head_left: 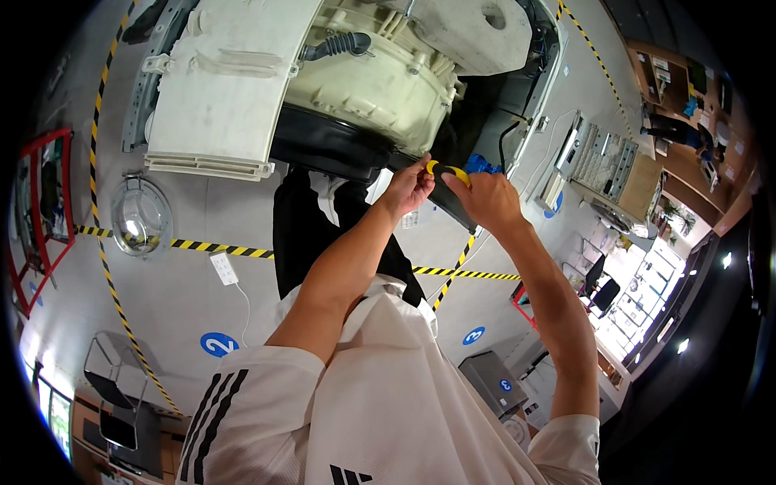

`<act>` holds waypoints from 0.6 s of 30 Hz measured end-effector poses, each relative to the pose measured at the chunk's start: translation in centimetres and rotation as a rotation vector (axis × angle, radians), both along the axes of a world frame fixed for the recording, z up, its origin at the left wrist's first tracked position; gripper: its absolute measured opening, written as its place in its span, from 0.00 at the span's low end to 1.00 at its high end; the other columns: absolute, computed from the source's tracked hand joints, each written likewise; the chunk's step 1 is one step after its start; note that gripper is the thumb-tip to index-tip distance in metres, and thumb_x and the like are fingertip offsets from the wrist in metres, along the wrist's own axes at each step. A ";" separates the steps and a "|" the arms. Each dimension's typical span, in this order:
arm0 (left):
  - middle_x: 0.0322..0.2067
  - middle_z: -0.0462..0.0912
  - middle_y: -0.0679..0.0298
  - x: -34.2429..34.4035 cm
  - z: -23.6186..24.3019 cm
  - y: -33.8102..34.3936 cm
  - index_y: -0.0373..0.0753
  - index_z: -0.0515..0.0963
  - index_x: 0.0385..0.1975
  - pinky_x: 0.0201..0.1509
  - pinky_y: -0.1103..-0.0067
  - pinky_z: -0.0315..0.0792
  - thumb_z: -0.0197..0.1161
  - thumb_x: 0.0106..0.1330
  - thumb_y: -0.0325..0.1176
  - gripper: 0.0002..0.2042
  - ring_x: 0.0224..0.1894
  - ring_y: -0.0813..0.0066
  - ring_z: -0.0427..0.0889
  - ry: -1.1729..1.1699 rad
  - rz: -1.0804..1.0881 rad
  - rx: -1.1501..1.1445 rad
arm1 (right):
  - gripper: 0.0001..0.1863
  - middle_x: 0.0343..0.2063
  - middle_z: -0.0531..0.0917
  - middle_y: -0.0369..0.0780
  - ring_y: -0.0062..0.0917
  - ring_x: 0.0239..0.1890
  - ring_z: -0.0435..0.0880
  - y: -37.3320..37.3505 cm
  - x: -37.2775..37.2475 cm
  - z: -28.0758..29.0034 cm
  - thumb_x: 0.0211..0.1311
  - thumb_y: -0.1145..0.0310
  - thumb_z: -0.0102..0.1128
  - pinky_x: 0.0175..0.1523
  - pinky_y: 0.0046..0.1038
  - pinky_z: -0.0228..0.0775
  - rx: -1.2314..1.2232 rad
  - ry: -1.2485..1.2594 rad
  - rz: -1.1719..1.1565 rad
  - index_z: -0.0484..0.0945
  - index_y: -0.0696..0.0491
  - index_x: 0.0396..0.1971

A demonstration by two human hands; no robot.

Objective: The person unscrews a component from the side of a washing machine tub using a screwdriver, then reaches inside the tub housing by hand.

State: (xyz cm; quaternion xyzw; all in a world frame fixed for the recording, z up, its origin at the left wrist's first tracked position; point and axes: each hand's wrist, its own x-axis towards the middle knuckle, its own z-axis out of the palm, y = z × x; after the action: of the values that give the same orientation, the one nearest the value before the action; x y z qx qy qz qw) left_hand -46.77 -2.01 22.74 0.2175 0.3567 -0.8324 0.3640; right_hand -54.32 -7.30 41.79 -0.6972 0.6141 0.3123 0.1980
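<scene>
My right hand grips a yellow-and-black tool handle, apparently a screwdriver, held at the lower edge of an opened appliance. My left hand is curled at the handle's front end, beside a dark lower frame piece; what its fingers pinch is hidden. Above the hands are a cream plastic tub with a ribbed grey hose and a black curved band. A white panel stands at the left. A small blue part shows behind the right hand.
A round glass door and a white power strip lie on the taped floor. A red-framed rack is at left, a metal panel assembly at right, chairs behind. Another person is by wooden benches at upper right.
</scene>
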 end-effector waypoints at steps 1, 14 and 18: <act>0.16 0.68 0.70 0.1 -0.2 0.0 0.39 0.71 0.24 0.21 0.89 0.64 0.59 0.62 0.34 0.08 0.17 0.85 0.67 0.030 0.013 -0.015 | 0.22 0.18 0.79 0.46 0.39 0.24 0.81 -0.2 0.6 0.1 0.49 0.53 0.63 0.26 0.36 0.71 0.075 0.076 -0.058 0.75 0.57 0.36; 0.20 0.70 0.70 -0.2 0.5 0.0 0.40 0.73 0.30 0.22 0.88 0.65 0.54 0.65 0.35 0.06 0.19 0.85 0.68 0.000 0.021 -0.083 | 0.16 0.18 0.78 0.48 0.43 0.24 0.79 0.4 -0.4 0.2 0.53 0.60 0.59 0.27 0.37 0.70 -0.150 -0.171 -0.010 0.72 0.58 0.32; 0.21 0.71 0.68 -0.8 -0.2 -0.4 0.40 0.74 0.37 0.24 0.86 0.69 0.49 0.68 0.33 0.08 0.20 0.83 0.69 -0.029 0.076 0.018 | 0.14 0.16 0.77 0.48 0.43 0.21 0.77 -0.3 1.2 1.7 0.55 0.61 0.59 0.26 0.37 0.69 -0.242 -0.212 0.051 0.74 0.58 0.28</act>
State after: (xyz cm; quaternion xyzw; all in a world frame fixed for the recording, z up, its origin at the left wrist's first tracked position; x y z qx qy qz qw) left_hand -47.53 -2.43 22.49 0.2191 0.3667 -0.8115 0.3988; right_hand -53.16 -7.59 43.45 -0.7605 0.6049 0.1656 0.1682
